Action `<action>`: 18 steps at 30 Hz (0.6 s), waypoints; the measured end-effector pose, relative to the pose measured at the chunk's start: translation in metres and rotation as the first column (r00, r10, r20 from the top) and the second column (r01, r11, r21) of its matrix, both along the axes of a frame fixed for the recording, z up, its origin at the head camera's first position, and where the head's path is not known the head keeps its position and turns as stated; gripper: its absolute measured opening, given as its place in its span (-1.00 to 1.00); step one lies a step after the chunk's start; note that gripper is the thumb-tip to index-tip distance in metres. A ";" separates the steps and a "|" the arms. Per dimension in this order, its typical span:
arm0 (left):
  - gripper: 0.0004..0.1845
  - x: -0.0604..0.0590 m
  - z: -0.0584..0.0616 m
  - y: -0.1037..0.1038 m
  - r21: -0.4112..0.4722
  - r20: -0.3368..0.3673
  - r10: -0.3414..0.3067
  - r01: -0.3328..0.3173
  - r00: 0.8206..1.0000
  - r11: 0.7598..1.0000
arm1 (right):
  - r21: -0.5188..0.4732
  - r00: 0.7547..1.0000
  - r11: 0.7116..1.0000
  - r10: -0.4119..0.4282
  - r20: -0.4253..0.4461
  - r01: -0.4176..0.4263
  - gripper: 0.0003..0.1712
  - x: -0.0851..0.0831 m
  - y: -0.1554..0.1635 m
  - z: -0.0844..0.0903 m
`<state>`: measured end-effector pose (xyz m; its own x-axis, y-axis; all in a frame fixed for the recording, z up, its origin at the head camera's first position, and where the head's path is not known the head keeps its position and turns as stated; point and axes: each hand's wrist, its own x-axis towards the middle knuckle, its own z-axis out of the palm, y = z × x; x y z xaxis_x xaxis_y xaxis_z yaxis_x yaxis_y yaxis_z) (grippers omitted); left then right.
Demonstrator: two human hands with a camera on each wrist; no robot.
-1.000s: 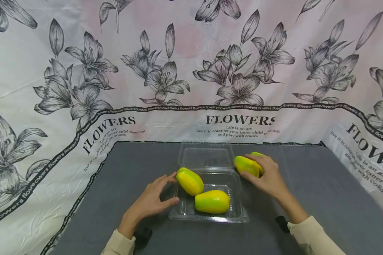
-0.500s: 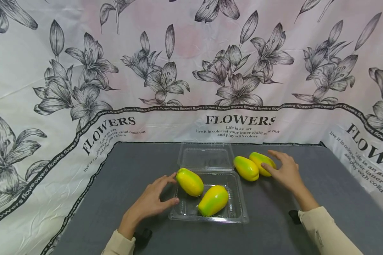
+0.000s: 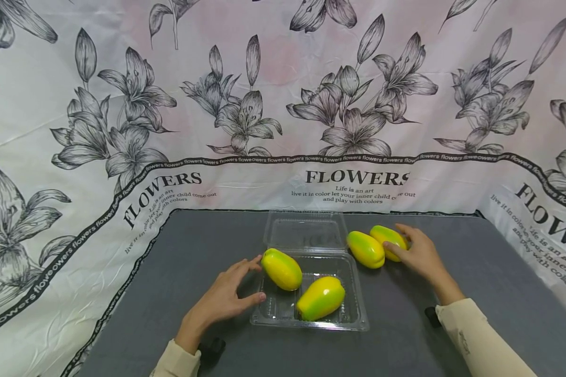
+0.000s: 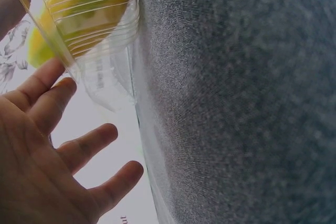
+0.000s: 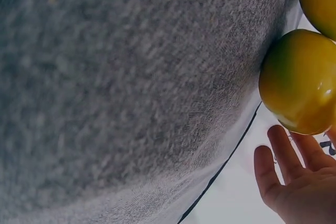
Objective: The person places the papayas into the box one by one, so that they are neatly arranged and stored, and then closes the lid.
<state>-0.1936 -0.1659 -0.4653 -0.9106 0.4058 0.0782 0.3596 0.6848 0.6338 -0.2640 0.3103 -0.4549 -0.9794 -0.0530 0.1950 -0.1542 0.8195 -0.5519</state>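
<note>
Progress: two yellow-green plastic papayas (image 3: 302, 285) inside clear hinged plastic container (image 3: 356, 322); two more (image 3: 377, 245) outside on grey surface (image 3: 453, 251). Left hand (image 3: 221, 298) relaxed, steadying container; right hand (image 3: 417, 254) touching farthest papaya, ungrasped.

The floral backdrop cloth (image 3: 283, 104) reads "FLOWERS" in big letters, with "Life is an art, live it in color let your inner child come out and play with colors" beneath.

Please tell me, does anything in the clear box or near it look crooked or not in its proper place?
Yes. In the clear box, one papaya rests on the left rim, partly outside, beside the left hand. The second papaya lies diagonally inside. Two papayas lie outside on the table, by the right hand.
</note>
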 end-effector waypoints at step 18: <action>-0.33 0.000 0.000 0.000 0.004 -0.007 -0.002 0.002 1.000 1.000 | -0.007 0.992 0.999 -0.032 0.123 0.034 -0.04 0.007 0.006 0.004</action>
